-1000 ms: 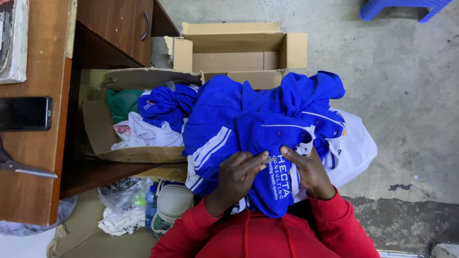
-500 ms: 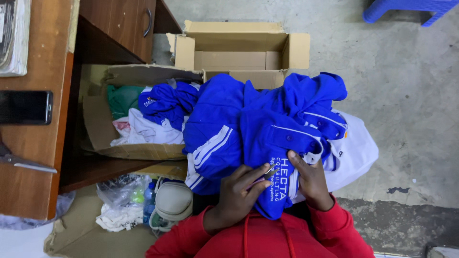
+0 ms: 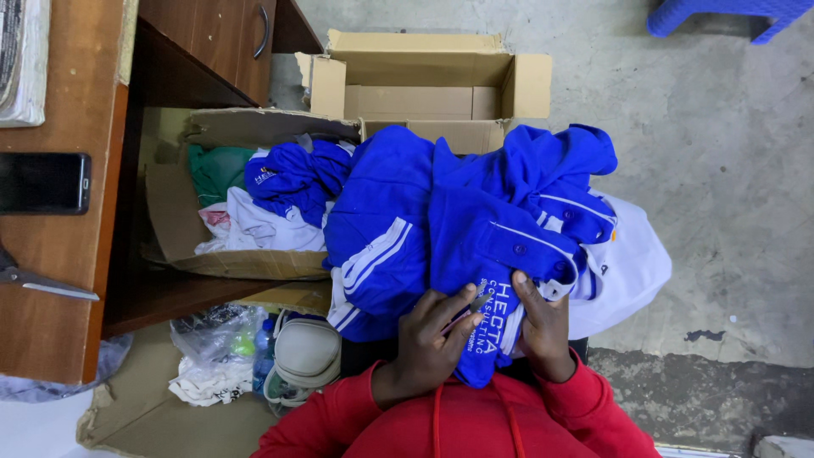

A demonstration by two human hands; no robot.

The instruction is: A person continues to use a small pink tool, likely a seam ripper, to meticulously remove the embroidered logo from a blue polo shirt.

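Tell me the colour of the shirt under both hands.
Royal blue shirt with white stripes, seen in the head view.
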